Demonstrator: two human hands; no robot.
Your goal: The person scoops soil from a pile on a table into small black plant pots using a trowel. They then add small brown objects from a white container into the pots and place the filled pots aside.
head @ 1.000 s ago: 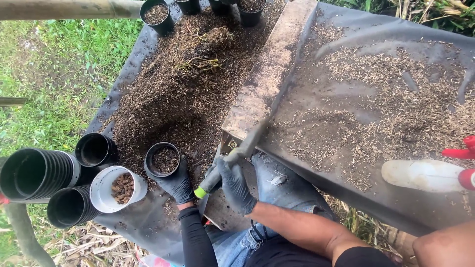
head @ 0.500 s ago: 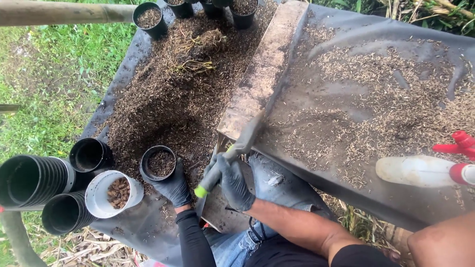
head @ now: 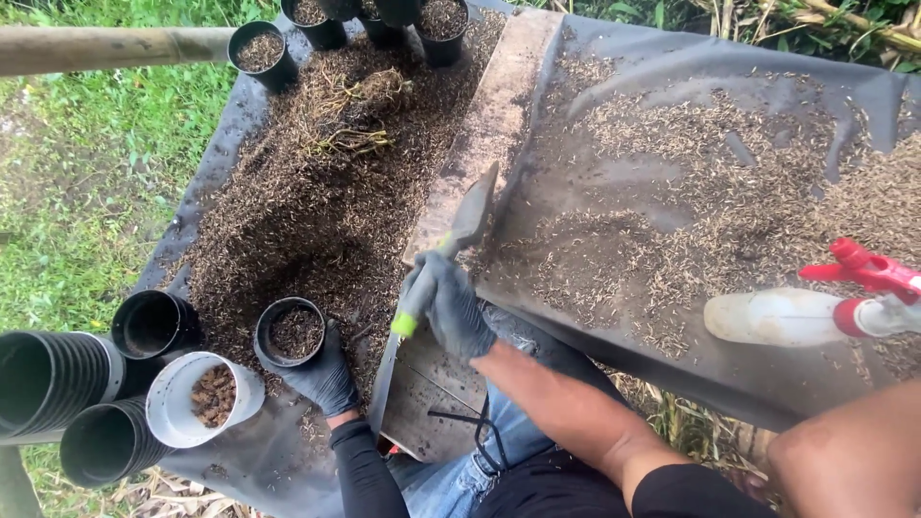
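My left hand (head: 324,376), in a dark glove, grips the near rim of a small black pot (head: 289,331) partly filled with brown soil mix. My right hand (head: 451,305), also gloved, is shut on the green handle of a metal trowel (head: 467,221). The trowel blade points up and away, lifted over the edge of a long wooden plank (head: 489,125). The pot stands at the near edge of a big heap of dark soil mix (head: 317,192) spread on a black sheet (head: 206,192).
Stacks of empty black pots (head: 58,379) lie on their sides at the left, beside a white cup (head: 197,398) with brown pellets. Filled pots (head: 261,53) line the far edge. A white spray bottle with red trigger (head: 815,307) lies at the right on husk-strewn sheet. Grass borders the left.
My right hand has raised the trowel, so its blade now points up over the plank. The view has shifted slightly; my left hand still holds the pot.
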